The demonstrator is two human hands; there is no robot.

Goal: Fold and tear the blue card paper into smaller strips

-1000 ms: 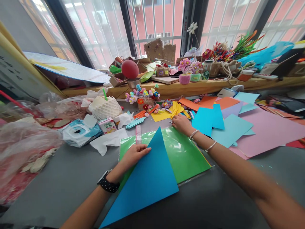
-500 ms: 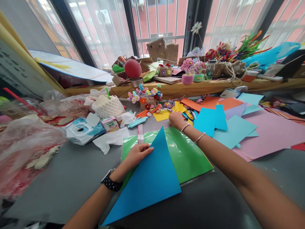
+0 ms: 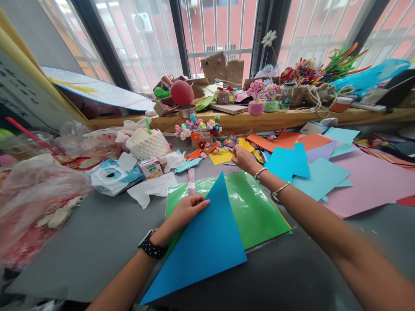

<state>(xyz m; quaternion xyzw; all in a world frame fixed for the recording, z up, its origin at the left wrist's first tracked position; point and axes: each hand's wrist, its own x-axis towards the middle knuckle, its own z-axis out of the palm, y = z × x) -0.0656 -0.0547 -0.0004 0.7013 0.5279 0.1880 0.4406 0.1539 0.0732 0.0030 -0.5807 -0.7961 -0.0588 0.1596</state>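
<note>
My left hand grips a sheet of blue paper near its upper corner, thumb on top and fingers behind. The paper is a tilted triangular shape, raised over a green sheet in a clear sleeve. Farther back, my right hand is closed just beyond the sleeve's far edge, beside a yellow paper piece. A thin greyish thing shows at its fingers, too small to name. A pink-patterned strip lies partly over the green sheet's far left edge.
Orange paper, bright blue paper and pink paper lie to the right. Left are a wipes pack, a small carton, tissue and plastic bags. Crocheted flowers stand behind, before a cluttered sill.
My right hand has shifted slightly right and toward me, and a thin greyish thing now shows at its fingers. My left hand and the blue paper stay almost still.
</note>
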